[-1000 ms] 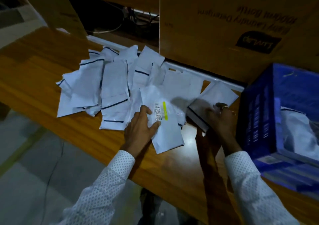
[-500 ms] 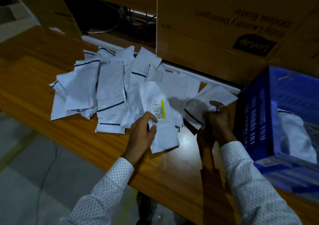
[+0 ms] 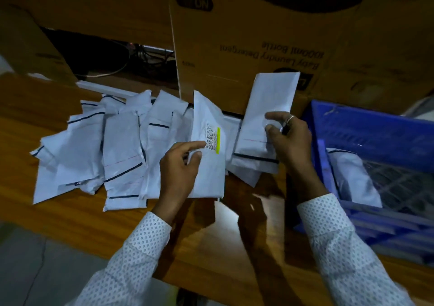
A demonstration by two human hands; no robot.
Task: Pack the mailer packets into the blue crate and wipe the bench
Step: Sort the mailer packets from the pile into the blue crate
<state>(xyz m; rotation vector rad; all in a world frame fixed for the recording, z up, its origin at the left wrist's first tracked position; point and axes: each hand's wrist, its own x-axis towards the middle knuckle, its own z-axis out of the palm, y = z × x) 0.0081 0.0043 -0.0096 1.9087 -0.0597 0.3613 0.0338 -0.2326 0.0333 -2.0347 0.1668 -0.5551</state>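
Several white mailer packets (image 3: 122, 146) lie in a loose pile on the wooden bench (image 3: 47, 214). My left hand (image 3: 180, 171) grips a packet with a barcode label and a yellow stripe (image 3: 209, 164), lifted upright off the bench. My right hand (image 3: 291, 141) pinches a plain white packet (image 3: 267, 110) by its lower right edge and holds it up, just left of the blue crate (image 3: 366, 127). One packet (image 3: 352, 178) lies inside the crate.
Large brown cardboard boxes (image 3: 246, 35) stand along the back of the bench, right behind the pile and the crate. Cables (image 3: 131, 56) run in a dark gap at the back left. The grey floor (image 3: 35, 265) shows below the bench's front edge.
Both hands have lifted their packets off the bench. The right hand has raised its packet upright and moved it toward the crate. The camera has tilted up and closer.
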